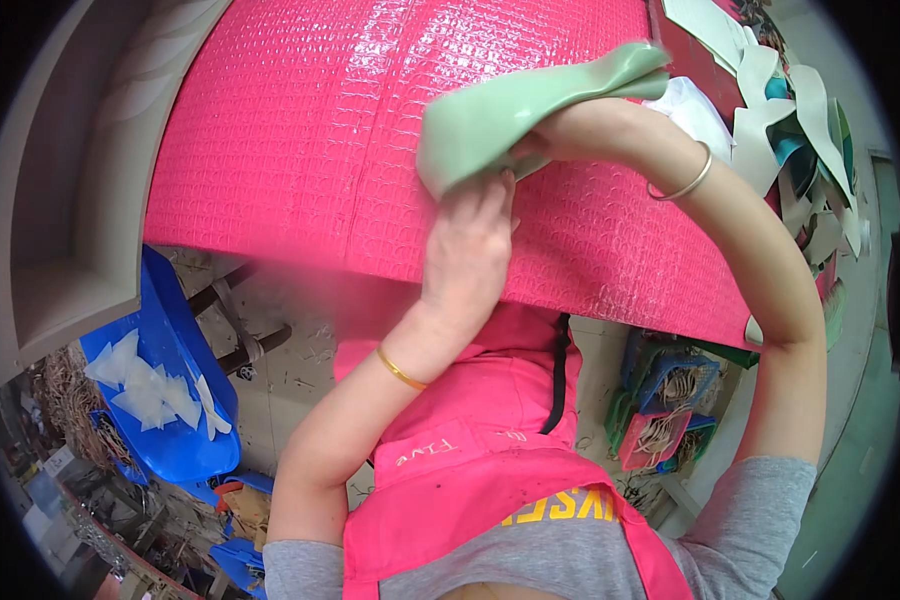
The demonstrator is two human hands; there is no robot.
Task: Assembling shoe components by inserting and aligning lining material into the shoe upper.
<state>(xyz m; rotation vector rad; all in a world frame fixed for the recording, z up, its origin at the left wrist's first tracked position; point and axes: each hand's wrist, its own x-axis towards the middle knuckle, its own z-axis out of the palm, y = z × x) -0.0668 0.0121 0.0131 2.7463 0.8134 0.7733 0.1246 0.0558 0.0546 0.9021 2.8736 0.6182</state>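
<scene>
Sheet, glossy pale-green, flexible: held over textured pink tabletop; near edge pinched by left hand's fingers; right hand partly covered, grip cannot be told; creasing could be caused by uneven pulling.

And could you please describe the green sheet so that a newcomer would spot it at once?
Start at the bright pink surface across the upper picture. Over it, the left hand grips a glossy, bent, pale green sheet, the right hand partly hidden by it. Unlike the pale pieces bunched at far right, it is being held.
</scene>
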